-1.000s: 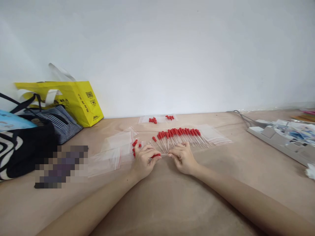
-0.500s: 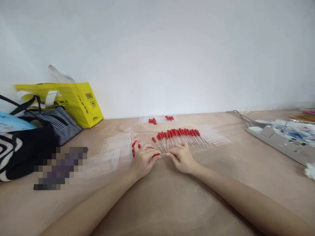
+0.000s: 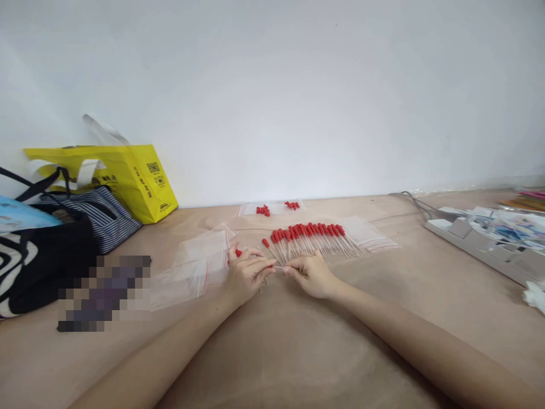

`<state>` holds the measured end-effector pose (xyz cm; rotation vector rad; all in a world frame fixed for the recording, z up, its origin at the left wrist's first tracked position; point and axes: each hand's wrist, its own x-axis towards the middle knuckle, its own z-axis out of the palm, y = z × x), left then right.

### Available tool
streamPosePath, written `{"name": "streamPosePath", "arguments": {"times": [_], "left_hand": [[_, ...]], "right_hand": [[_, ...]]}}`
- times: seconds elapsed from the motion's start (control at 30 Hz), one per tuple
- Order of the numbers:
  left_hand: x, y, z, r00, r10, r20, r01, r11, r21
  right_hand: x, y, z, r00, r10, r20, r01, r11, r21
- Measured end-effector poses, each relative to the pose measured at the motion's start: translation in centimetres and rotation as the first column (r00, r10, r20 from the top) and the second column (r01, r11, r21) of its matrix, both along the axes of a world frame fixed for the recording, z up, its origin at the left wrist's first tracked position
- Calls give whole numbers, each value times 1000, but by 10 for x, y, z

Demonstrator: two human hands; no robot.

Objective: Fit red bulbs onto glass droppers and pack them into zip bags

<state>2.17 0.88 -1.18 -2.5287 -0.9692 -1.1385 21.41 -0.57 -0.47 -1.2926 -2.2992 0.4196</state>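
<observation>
Just below a fanned row of thin pale droppers with red rubber bulbs point(image 3: 309, 230), both hands meet over the table. The fingers of my left hand point(image 3: 246, 277) are closed on a red bulb point(image 3: 271, 265), which they mostly cover. More thin tubes poke out below that hand, and loose red bulbs point(image 3: 238, 253) show behind its fingers. My right hand point(image 3: 314, 275) pinches the slim clear tube point(image 3: 279, 267) that runs between the two hands toward the bulb. Whether the tube sits inside the bulb is hidden.
Clear zip bags point(image 3: 183, 278) lie left of my hands, and another bag point(image 3: 370, 234) lies right of the row. Two red bulb clusters point(image 3: 263, 211) rest on bags by the wall. Farther out are a yellow bag point(image 3: 145, 182), a striped pouch point(image 3: 100, 216) and a power strip point(image 3: 481, 244).
My right hand has shifted slightly left, closer to my left hand, and less of the tube shows between them. My left hand has moved a little left and down.
</observation>
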Motion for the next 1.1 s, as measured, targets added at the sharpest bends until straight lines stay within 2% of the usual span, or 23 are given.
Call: {"name": "streamPosePath", "arguments": {"times": [0.1, 0.17, 0.2, 0.27, 0.33, 0.43, 0.53, 0.7, 0.97, 1.1], "left_hand": [[-13, 12, 6, 995, 61, -74, -68, 993, -96], [-26, 22, 12, 971, 222, -86, -235, 955, -180], [-33, 27, 15, 935, 347, -69, -353, 907, -231], [-48, 36, 19, 821, 560, -110, -558, 746, -364], [-60, 43, 20, 767, 628, -135, -620, 668, -413], [-70, 47, 17, 733, 657, -178, -651, 602, -463], [-70, 47, 14, 719, 664, -208, -663, 565, -491], [-64, 46, 18, 713, 657, -245, -669, 531, -521], [-61, 43, 22, 688, 677, -260, -678, 474, -561], [-63, 45, 19, 703, 662, -262, -661, 471, -584]], "right_hand": [[-2, 5, 4, 995, -58, 84, 50, 994, 94], [-7, 13, 5, 984, -153, 92, 147, 986, 75], [-11, 18, 5, 973, -212, 89, 207, 977, 55], [-22, 29, 5, 943, -321, 81, 320, 947, 25], [-34, 39, 4, 912, -402, 80, 402, 916, 20], [-51, 48, 3, 877, -463, 125, 461, 886, 49], [-59, 51, 4, 859, -475, 192, 466, 880, 93], [-66, 54, 5, 847, -454, 277, 456, 888, 59], [-72, 60, 5, 839, -479, 256, 471, 877, 97], [-66, 48, 10, 890, -396, 228, 380, 918, 113]]}}
